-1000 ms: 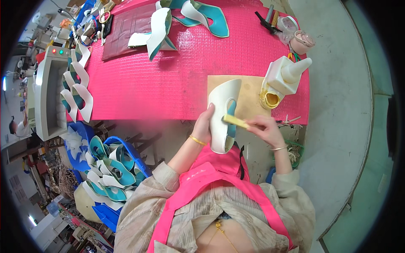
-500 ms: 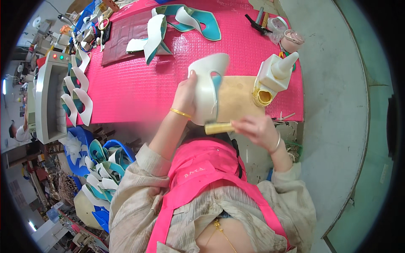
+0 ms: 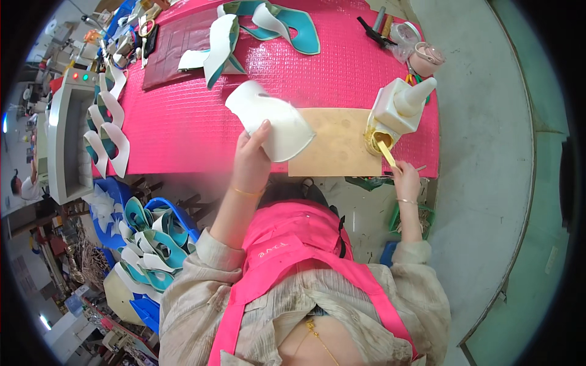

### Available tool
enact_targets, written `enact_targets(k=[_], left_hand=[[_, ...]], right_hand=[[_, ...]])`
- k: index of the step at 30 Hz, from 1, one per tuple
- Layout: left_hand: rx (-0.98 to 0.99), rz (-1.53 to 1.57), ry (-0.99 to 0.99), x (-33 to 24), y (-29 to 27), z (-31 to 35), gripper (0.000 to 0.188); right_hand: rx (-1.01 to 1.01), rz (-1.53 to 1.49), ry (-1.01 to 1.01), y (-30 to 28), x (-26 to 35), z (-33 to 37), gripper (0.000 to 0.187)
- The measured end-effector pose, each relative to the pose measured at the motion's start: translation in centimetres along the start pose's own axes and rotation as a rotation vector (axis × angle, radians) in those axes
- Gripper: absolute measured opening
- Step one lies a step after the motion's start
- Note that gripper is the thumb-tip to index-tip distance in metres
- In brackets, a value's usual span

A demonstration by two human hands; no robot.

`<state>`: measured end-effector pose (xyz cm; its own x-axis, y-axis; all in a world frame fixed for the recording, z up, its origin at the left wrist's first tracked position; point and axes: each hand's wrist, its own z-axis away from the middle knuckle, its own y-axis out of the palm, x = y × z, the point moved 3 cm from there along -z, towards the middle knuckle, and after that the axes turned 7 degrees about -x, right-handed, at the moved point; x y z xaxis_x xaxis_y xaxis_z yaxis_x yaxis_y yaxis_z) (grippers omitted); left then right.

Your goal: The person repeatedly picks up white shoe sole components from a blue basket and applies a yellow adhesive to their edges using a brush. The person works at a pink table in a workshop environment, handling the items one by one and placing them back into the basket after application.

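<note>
My left hand grips a white shoe upper by its lower left edge, thumb on top. It is held above the table, beside a tan board. My right hand pinches the end of a flat yellow brush. The brush's other end is inside the mouth of a small glue pot, its rim smeared yellow; the tip is hidden there. Right behind the pot stands a white plastic bottle with a cone-shaped nozzle.
More white and teal uppers lie at the table's back and along its left side. A blue basket heaped with uppers stands below left. A pink lidded jar and a black-handled tool sit at the far right corner.
My right hand has moved right, carrying the brush from beside the upper into the glue pot. My left hand has shifted left and turned the upper over to lie more flatly.
</note>
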<state>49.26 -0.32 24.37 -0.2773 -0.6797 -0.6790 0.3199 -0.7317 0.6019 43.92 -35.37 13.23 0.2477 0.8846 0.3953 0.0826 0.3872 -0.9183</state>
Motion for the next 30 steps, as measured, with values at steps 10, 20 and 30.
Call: enact_targets(k=[10, 20, 30], left_hand=[[0.173, -0.23, 0.154, 0.2, 3.4, 1.8, 0.056], [0.157, -0.021, 0.118, -1.3, 2.7, 1.4, 0.039], [0.11, -0.021, 0.137, -1.5, 1.6, 0.3, 0.048]], right_hand=[[0.159, -0.973, -0.098, -10.3, 14.5, 1.1, 0.016], [-0.165, -0.87, -0.307, -6.6, 18.2, -1.2, 0.016], [-0.105, -0.709, -0.479, -5.5, 17.9, -0.8, 0.016]])
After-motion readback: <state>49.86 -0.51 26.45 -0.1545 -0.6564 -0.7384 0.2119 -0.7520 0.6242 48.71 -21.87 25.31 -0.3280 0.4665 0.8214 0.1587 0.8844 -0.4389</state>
